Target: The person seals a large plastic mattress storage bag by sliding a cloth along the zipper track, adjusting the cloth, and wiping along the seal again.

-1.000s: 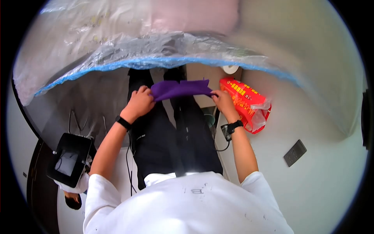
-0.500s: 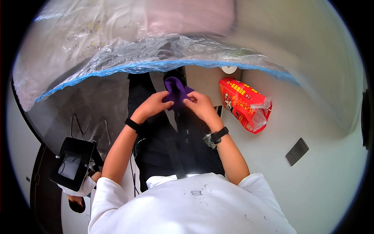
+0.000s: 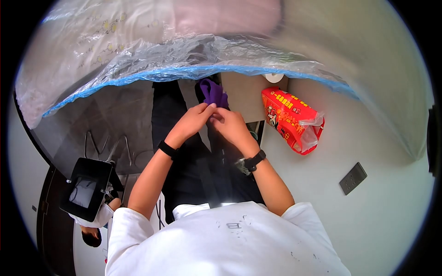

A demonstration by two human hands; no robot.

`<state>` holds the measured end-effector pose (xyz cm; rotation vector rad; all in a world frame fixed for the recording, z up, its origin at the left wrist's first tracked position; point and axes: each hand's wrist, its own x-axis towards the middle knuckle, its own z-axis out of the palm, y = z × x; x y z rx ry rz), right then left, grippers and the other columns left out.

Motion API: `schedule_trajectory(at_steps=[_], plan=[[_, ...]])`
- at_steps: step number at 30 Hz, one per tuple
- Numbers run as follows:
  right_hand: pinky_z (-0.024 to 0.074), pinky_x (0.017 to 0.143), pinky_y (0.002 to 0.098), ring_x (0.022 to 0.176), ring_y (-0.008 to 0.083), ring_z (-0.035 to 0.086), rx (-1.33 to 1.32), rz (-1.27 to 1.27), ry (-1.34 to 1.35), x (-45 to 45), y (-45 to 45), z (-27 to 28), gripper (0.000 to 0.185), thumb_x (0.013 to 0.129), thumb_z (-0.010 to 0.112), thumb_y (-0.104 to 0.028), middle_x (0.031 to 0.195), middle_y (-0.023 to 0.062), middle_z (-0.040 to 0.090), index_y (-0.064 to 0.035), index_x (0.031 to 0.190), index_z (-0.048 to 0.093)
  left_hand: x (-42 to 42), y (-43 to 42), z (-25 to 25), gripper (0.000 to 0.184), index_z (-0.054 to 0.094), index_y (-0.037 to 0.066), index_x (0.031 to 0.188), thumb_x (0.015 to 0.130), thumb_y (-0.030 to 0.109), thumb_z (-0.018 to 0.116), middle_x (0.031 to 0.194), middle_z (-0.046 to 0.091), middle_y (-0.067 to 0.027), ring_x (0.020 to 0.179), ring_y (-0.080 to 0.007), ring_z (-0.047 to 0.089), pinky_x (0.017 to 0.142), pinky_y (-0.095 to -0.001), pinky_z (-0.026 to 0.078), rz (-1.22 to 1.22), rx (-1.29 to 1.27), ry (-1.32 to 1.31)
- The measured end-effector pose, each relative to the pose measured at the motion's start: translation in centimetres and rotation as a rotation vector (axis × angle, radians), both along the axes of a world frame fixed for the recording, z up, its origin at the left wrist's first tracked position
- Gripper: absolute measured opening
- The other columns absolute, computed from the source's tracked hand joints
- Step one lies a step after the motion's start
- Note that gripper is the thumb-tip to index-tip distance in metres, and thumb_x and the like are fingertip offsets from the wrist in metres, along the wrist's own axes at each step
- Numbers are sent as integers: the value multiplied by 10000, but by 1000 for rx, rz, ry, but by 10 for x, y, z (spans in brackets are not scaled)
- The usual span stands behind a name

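A purple cloth (image 3: 212, 93), bent into a loop at its far end, hangs in front of my dark trousers. My left hand (image 3: 195, 120) pinches its near edge between thumb and fingers. Right beside it, my right hand (image 3: 231, 128) has its fingers curled in, touching the left fingertips at the same edge of the cloth. The part of the cloth between the fingers is hidden.
A plastic-covered bundle with a blue edge (image 3: 184, 72) stretches across the top. To the right are a red bag (image 3: 292, 117), a white roll (image 3: 273, 77) and a dark wall switch plate (image 3: 353, 178). A person with a black-framed screen (image 3: 86, 189) is at lower left.
My hands have moved together until the fingertips meet. The cloth, spread open between them before, is now gathered narrower, with its loop pointing away from me.
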<state>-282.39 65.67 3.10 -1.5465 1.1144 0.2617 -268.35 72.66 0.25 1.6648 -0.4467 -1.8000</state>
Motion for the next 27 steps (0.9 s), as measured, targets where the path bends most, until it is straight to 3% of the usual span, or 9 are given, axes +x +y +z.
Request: schedule_trajectory(at_steps=[1, 3, 6, 7, 10, 13, 17, 19, 27], plan=[[501, 631, 330, 662, 247, 635, 0, 0, 2, -1, -1, 0, 243, 806, 602, -142, 861, 123, 673, -29, 1022, 607, 1, -4, 1, 272, 533, -37, 834, 896, 228, 525, 720, 557, -62, 654, -112, 482, 596, -277, 416, -82, 84, -47], [478, 571, 250, 596, 106, 573, 505, -267, -147, -2, -4, 0, 280, 851, 566, -111, 888, 52, 683, 14, 1100, 578, 1, -8, -7, 280, 538, -36, 839, 902, 236, 524, 731, 555, -43, 664, -106, 479, 592, -273, 413, -161, 170, -95], [408, 478, 195, 540, 39, 485, 658, -275, -110, -5, -30, 7, 261, 865, 542, -109, 903, 26, 673, -2, 1101, 579, -1, -3, -21, 291, 526, -20, 811, 906, 254, 534, 714, 539, -35, 665, -84, 463, 576, -269, 403, 68, 84, 119], [459, 590, 235, 678, 84, 579, 635, -312, -34, -6, -39, 10, 217, 847, 538, -93, 894, 59, 670, -19, 1044, 593, 3, -4, -20, 293, 520, -16, 790, 896, 256, 551, 702, 534, -47, 654, -83, 454, 577, -265, 397, -41, 38, 58], [454, 700, 241, 707, 95, 567, 384, -516, -116, -23, -50, -9, 222, 835, 573, -122, 784, 32, 638, -30, 1037, 589, 17, -16, 1, 255, 519, 2, 737, 810, 217, 636, 724, 533, -92, 678, -143, 489, 621, -287, 412, -347, -128, -149], [415, 535, 193, 558, 59, 486, 129, -357, -139, -23, -56, -37, 298, 851, 589, -144, 736, 9, 589, -27, 1123, 559, 24, -18, 15, 199, 536, 11, 737, 661, 128, 678, 800, 522, -113, 848, -314, 495, 697, -402, 423, -639, -521, -433], [454, 628, 213, 643, 89, 545, 193, -157, -55, -20, -64, -47, 375, 847, 611, -145, 765, 19, 576, -25, 1190, 519, 31, -22, 31, 229, 533, 10, 775, 654, 127, 689, 790, 517, -117, 814, -317, 502, 688, -401, 422, -600, -635, -364], [471, 686, 221, 735, 105, 589, 562, -83, -69, -30, -72, -51, 378, 849, 620, -136, 803, 33, 600, -15, 1195, 526, 36, -23, 38, 257, 554, 29, 867, 666, 119, 687, 851, 550, -114, 832, -315, 547, 695, -394, 453, -645, -548, -331], [478, 723, 224, 787, 105, 608, 491, -139, -70, -53, -78, 21, 286, 822, 587, -41, 869, 56, 648, -3, 1106, 594, 62, -12, 48, 190, 554, 24, 864, 718, 64, 668, 914, 582, -106, 770, -310, 583, 669, -349, 467, -398, -581, -313]])
